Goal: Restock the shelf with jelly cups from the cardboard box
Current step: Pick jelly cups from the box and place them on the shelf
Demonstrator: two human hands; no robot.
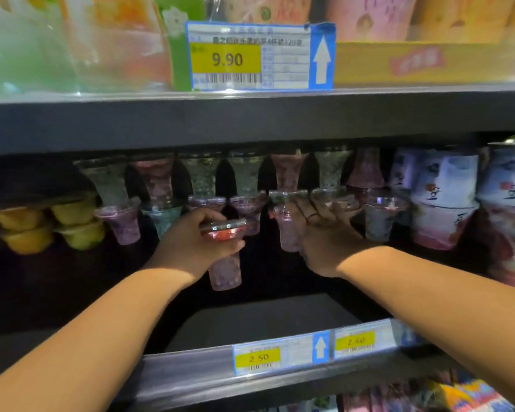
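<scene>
My left grip is curled round a pink jelly cup, fingers and thumb clamped just under its red-tinted lid. The cup hangs upright in the air above the dark shelf, in front of the stocked row and touching none of it.

My right grip is spread, its fingers stretched straight toward the cups at the back, a dark ring on one of them. A second pink cup stands just beside the thumb side of that grip; the blur keeps me from telling whether the two touch.

Behind both grips the stock runs in two tiers, clear and pink cups with flared tops, the upper ones standing on the lids of the lower. To the left sit stacked yellow pots and green pots. To the right are white tubs with printed sides.

Along the shelf's front edge a rail carries two yellow price tags reading 2.50, with a white arrow on blue between them. Above, a thick dark board bears a larger tag marked 9.90, set before blurred packs of green, orange and pink.
</scene>
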